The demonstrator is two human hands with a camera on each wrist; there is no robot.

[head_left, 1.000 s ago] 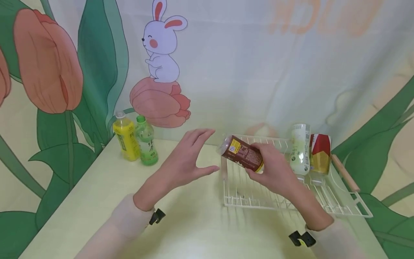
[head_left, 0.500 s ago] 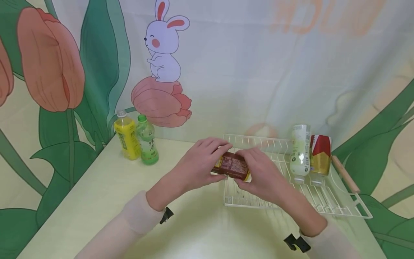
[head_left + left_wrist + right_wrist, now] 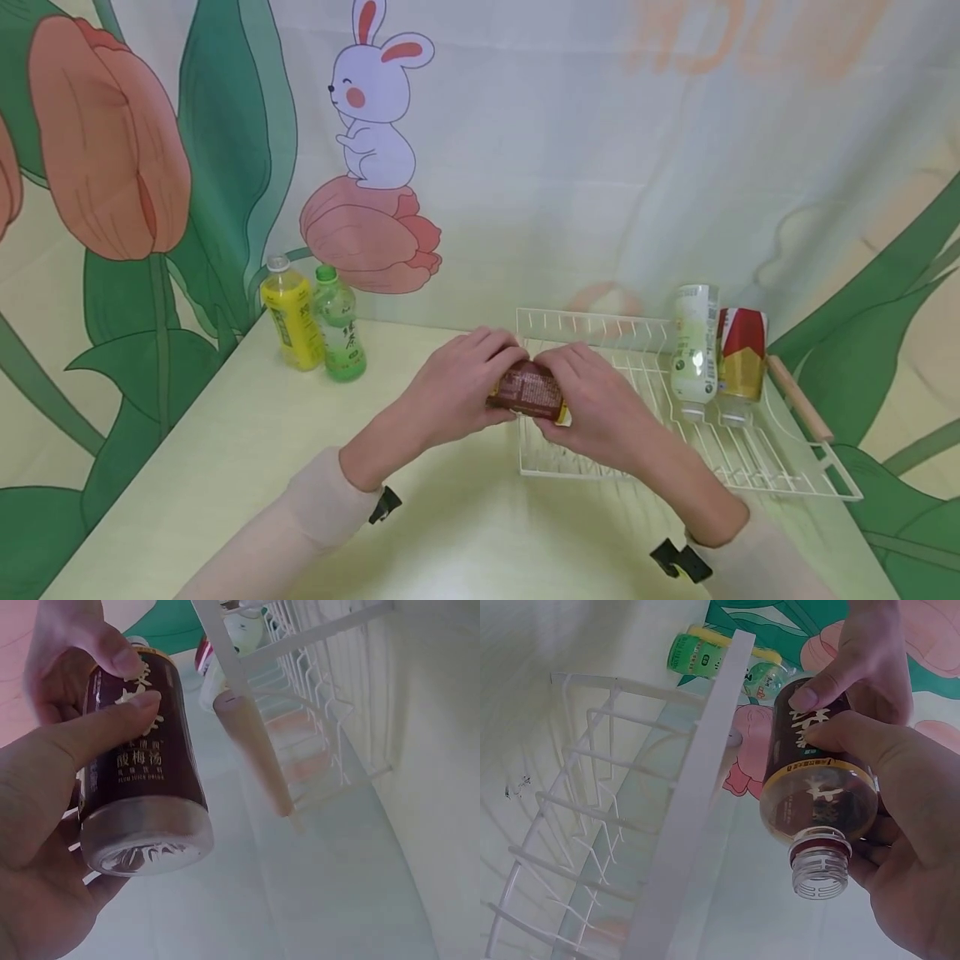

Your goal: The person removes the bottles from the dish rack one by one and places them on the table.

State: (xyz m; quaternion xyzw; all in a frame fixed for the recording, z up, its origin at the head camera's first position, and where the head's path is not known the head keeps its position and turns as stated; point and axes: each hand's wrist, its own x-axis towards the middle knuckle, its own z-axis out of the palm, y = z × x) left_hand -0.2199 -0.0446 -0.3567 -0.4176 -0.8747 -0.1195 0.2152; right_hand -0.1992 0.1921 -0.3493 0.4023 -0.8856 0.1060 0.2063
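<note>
Between my two hands is a clear plastic drink bottle with a dark brown label, held lying roughly sideways over the left end of a white wire rack. My left hand grips its base end, the thumb across the label in the left wrist view. Around the neck end curl the fingers of my right hand. In the right wrist view the bottle's clear ridged neck sticks out past that hand. Seen from the head, both ends are covered by the hands.
Two bottles rest neck down at the rack's right end: a pale green-and-white bottle and a red-and-gold bottle. A wooden handle is at the rack's right side. At the table's back left stand a yellow bottle and a green bottle.
My left hand has come in from the left and taken hold of the bottle's base end. The bottle has moved slightly left and down with my right hand, and now lies nearer level.
</note>
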